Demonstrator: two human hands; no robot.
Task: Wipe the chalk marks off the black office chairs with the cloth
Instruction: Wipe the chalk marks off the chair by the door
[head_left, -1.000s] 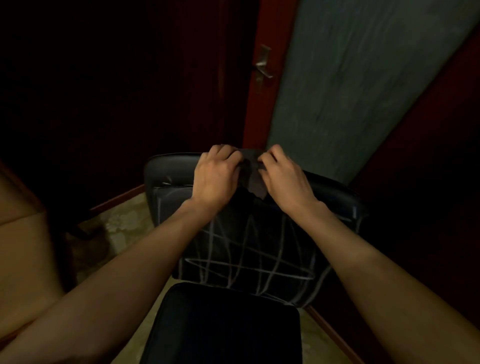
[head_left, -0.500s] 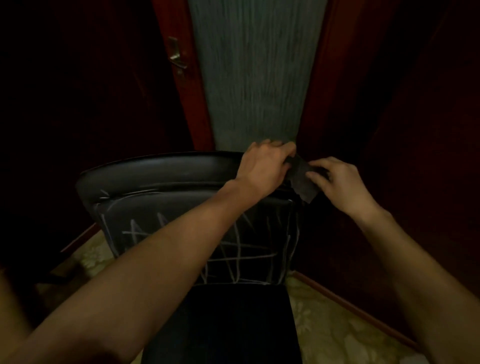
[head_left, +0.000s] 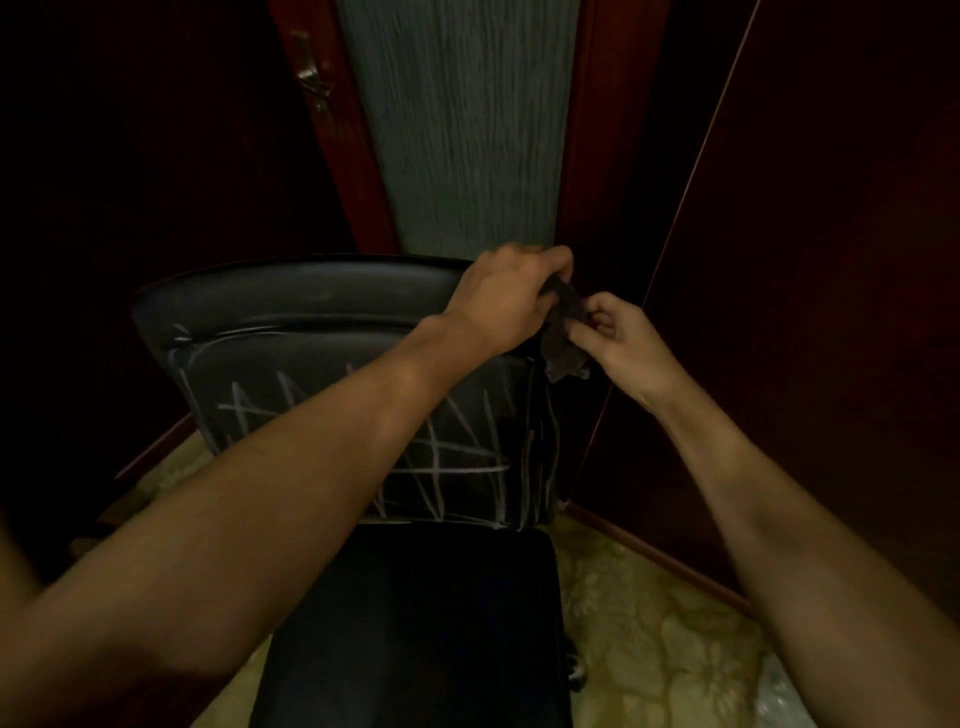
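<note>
From the head camera, a black office chair stands in a dim corner with its backrest facing the person. White chalk marks cross the lower panel of the backrest in a mesh of slanted and level strokes, partly hidden by the left forearm, and a few fainter strokes sit near its upper left corner. The seat below looks unmarked, though it is too dark to be sure.

A small dark cloth hangs at the top right corner of the backrest, held between both hands. The left hand grips its upper part with curled fingers, and the right hand pinches its side edge between thumb and fingertips. The loose end dangles just beside the chair's right edge.

The cloth seems to be being folded or bunched for wiping, with no stroke yet rubbed away. It would pay to gather it into a firm pad in one hand, steady the chair top with the other, then wipe from the top downward in overlapping passes, pressing into the seams where chalk may lodge.

Behind the chair are a grey-paneled door with a metal handle and a patterned floor.
</note>
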